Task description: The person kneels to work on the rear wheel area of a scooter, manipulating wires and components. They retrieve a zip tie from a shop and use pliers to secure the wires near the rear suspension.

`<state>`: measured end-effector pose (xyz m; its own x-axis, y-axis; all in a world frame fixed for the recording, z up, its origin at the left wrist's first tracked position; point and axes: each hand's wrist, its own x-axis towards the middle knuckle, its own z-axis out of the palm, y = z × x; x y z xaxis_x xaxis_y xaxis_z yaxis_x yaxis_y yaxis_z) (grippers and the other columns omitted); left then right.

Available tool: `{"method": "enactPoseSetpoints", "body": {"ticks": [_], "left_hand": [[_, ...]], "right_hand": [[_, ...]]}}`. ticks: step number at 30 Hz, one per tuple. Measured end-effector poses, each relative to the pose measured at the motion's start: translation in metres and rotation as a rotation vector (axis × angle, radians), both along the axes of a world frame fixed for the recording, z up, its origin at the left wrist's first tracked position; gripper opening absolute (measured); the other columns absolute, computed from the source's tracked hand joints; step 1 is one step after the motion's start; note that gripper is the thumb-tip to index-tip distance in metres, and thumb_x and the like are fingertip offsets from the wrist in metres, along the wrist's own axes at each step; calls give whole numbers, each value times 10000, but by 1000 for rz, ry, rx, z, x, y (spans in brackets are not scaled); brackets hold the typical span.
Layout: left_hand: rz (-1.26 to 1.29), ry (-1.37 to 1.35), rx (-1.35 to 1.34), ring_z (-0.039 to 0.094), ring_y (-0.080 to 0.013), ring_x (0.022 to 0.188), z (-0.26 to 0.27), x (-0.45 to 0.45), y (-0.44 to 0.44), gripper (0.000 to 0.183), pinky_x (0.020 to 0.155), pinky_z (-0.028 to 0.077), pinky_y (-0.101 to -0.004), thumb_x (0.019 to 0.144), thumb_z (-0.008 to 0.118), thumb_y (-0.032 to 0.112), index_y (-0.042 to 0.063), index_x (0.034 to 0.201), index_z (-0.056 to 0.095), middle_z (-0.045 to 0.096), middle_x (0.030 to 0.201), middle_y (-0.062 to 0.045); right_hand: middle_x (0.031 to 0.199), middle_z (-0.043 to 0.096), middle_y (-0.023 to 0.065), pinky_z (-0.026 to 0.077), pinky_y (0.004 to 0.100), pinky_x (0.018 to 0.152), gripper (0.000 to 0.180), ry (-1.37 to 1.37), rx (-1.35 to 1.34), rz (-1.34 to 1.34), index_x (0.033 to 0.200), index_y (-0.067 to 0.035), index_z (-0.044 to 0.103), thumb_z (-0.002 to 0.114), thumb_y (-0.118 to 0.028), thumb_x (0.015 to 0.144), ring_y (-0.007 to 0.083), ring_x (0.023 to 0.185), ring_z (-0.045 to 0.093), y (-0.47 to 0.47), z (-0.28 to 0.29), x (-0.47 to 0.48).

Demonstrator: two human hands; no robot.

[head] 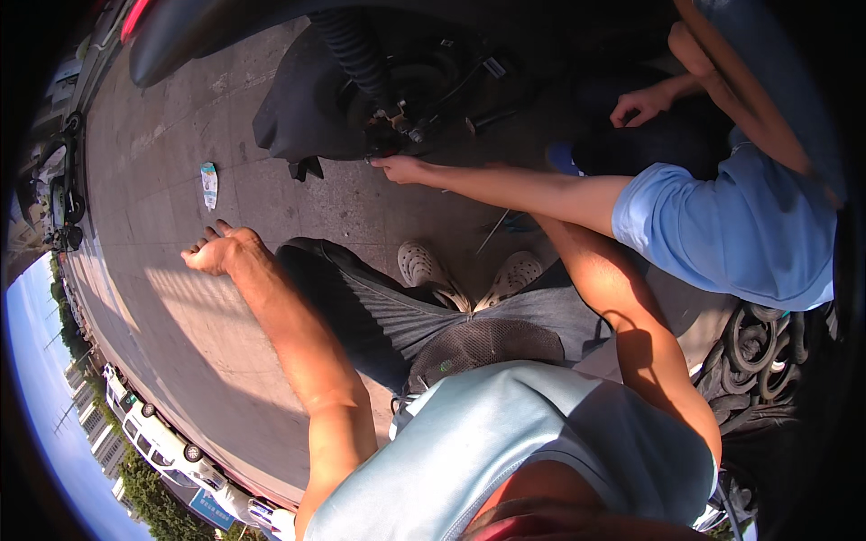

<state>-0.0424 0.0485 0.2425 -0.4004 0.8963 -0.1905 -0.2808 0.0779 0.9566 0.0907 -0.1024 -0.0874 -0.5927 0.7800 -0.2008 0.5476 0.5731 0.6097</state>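
Note:
My left hand (215, 251) hangs over the pavement with bent fingers apart and nothing visible in it. My right forearm (582, 257) passes beneath a co-worker's outstretched arm (528, 193), which hides my right hand. Before me is the shaded underside of a scooter or motorcycle, with a ribbed black gaiter (348, 51), a dark mudguard (291, 111) and a metal fitting (396, 122), perhaps a brake caliper. The co-worker's hand (402, 169) touches the lower edge near this fitting. Another person's hand (639, 106) rests over dark clothing at the upper right.
A thin metal rod (492, 232) lies on the ground beyond my clogs (423, 265), beside a blurred blue-green tool (519, 223). A white-and-teal packet (210, 186) lies past my left hand. Tyres (751, 345) are heaped at right. Parked scooters (64, 182) and white vehicles (159, 436) line the left side.

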Motion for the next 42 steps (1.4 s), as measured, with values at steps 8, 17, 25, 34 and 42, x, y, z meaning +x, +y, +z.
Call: {"method": "enactPoseSetpoints", "body": {"ticks": [8, 17, 25, 34, 42], "left_hand": [[-211, -79, -39, 302, -371, 1419, -21, -12, -33, 734, 1161, 288, -534, 980, 380, 431, -2, 1526, 149, 232, 1541, -173], [-305, 2, -103, 264, -385, 1438, -46, -42, 6, 747, 1159, 275, -542, 977, 393, 428, 39, 1547, 108, 165, 1573, -158], [411, 263, -211, 602, -328, 1137, 28, -149, 173, 613, 950, 511, -471, 894, 553, 372, -34, 1347, 479, 585, 1328, -145], [-997, 405, 351, 677, -252, 978, 4, 7, -43, 255, 862, 548, -365, 987, 568, 150, -41, 1155, 590, 675, 1070, -169], [-1540, 1159, 587, 687, -343, 917, -79, 127, -171, 349, 782, 564, -405, 851, 711, 238, 19, 1104, 610, 625, 1191, -226]], "right_hand": [[819, 720, 81, 483, 403, 854, 394, -78, -60, 80, 781, -46, 754, 529, -323, 947, 247, 830, 668, 7, 27, -1], [1031, 673, 112, 465, 393, 876, 293, -245, 98, 404, 1101, -91, 627, 482, -304, 960, 263, 982, 635, -72, 131, 40], [1105, 665, 168, 506, 476, 860, 233, 1521, -354, -1509, 1076, -75, 645, 577, -145, 865, 365, 1053, 625, -194, 104, 64], [727, 680, 108, 515, 411, 678, 128, 1622, -298, -1722, 943, -59, 630, 581, -156, 875, 263, 698, 682, -186, 81, 87], [731, 668, 79, 516, 333, 609, 77, 2159, 166, -1639, 899, -33, 623, 595, -104, 893, 187, 643, 660, -176, 67, 82]]}}
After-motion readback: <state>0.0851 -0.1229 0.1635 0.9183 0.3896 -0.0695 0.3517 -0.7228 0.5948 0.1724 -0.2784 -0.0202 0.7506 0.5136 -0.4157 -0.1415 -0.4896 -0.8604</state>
